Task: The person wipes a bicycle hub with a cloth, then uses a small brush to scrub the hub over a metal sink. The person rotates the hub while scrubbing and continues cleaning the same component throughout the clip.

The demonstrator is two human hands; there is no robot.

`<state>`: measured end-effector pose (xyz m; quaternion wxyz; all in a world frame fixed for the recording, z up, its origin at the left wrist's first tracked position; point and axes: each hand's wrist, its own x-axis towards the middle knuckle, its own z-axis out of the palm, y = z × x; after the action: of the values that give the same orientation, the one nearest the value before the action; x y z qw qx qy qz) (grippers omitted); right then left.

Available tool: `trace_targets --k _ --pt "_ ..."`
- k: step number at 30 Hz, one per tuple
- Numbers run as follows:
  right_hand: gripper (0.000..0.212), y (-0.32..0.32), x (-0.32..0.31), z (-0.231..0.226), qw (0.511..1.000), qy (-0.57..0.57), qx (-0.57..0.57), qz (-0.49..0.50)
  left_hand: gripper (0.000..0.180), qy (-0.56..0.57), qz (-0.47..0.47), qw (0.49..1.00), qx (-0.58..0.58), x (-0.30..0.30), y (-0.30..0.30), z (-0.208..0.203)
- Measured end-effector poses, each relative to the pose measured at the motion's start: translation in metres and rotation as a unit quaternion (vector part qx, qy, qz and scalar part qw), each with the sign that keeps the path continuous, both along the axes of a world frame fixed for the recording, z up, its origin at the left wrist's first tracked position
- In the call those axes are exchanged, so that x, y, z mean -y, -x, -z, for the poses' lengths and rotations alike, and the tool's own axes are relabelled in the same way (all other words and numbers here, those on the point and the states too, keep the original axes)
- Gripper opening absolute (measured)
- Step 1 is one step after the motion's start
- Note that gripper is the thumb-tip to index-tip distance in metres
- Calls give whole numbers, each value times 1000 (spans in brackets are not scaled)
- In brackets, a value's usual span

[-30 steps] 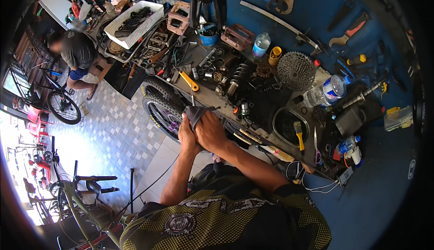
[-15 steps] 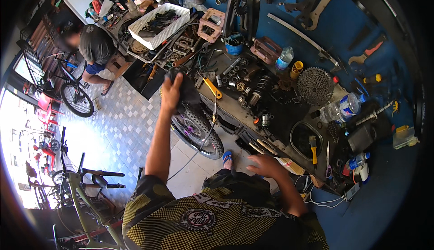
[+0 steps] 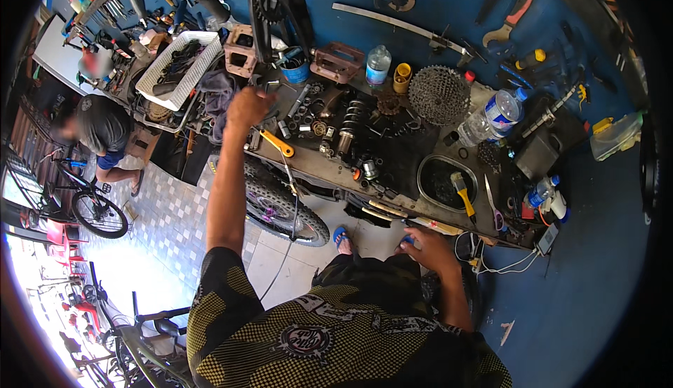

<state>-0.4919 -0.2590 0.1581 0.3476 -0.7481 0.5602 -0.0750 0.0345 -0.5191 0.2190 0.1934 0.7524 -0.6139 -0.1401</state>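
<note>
Across the view, from 10 o'clock through 12 to 4, runs the workbench (image 3: 319, 167), so crowded that clutter seems the main hazard: one sweep of an arm could push loose things over its near edge. Just off that edge, toward 8 o'clock, stands a bicycle wheel (image 3: 269, 215); a cable (image 3: 295, 218) hangs across it and could snag if someone brushed past. At 10 o'clock sits a white basket (image 3: 197, 72), and on its 4 o'clock side the dark cloth (image 3: 217, 93) lies bunched on the bench. With tools so close about its folds, a tug on it could drag something along. Just at the cloth's 3 o'clock is the left hand (image 3: 247, 110), fingers bent toward 3 o'clock; I cannot tell whether it pinches the fabric or is clear of it. The right hand (image 3: 429, 249), at 4 o'clock, is well apart from the left, fingers loosely spread and half curled, nothing visible in its grasp. At its 2 o'clock lie scissors (image 3: 493, 204) near the bench edge, which a careless swing could catch. Toward the left hand's 5 o'clock, a yellow-handled tool (image 3: 278, 143) rests by the edge, easily knocked off by a dropping wrist. Smallest, loose metal parts (image 3: 320, 128) near 11 o'clock could roll away if the bench were jolted
</note>
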Motion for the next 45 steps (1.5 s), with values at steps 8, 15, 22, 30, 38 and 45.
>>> trace_targets --k 8,15,22,30,38,45 --pt "49 29 19 -27 1000 2 -20 -18 55 20 68 994 -84 1 159 61" --pt "48 73 34 -38 1000 13 -23 10 81 -213 39 969 122 38 242 78" --pt "47 135 9 -23 994 4 -41 105 88 -250 19 959 131 54 267 80" --pt "45 157 4 -17 989 11 -21 146 97 -207 8 977 60 63 234 111" --pt "41 187 25 -30 981 66 -18 182 77 -215 17 937 -275 29 203 37" --pt "37 197 53 -17 958 189 -24 213 60 -226 9 710 -667 -62 249 15"
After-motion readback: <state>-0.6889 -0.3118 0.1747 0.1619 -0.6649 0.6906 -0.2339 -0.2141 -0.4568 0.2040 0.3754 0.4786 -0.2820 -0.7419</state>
